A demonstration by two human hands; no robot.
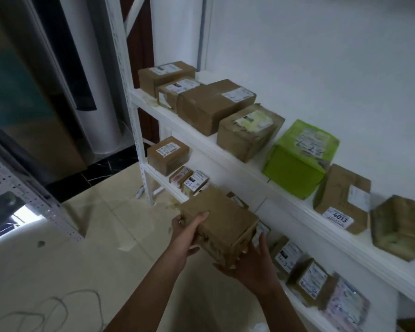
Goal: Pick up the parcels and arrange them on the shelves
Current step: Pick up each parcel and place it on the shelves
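Observation:
I hold a brown cardboard parcel (222,222) in both hands in front of the white shelf unit (225,149). My left hand (186,233) grips its near left end, thumb on top. My right hand (252,262) cups its lower right corner from below, fingers curled up the side. The parcel hovers level with the lower shelf, just outside its front edge. The upper shelf carries a row of brown parcels (213,104), a green parcel (300,159) and a parcel labelled 4013 (340,200). The lower shelf holds several small labelled parcels (309,279).
A white upright post (139,140) marks the shelf's left end. A second perforated rack (34,200) stands at the left. Beige tiled floor (101,236) lies below, with a loose cord (46,312) at the lower left. A white wall backs the shelves.

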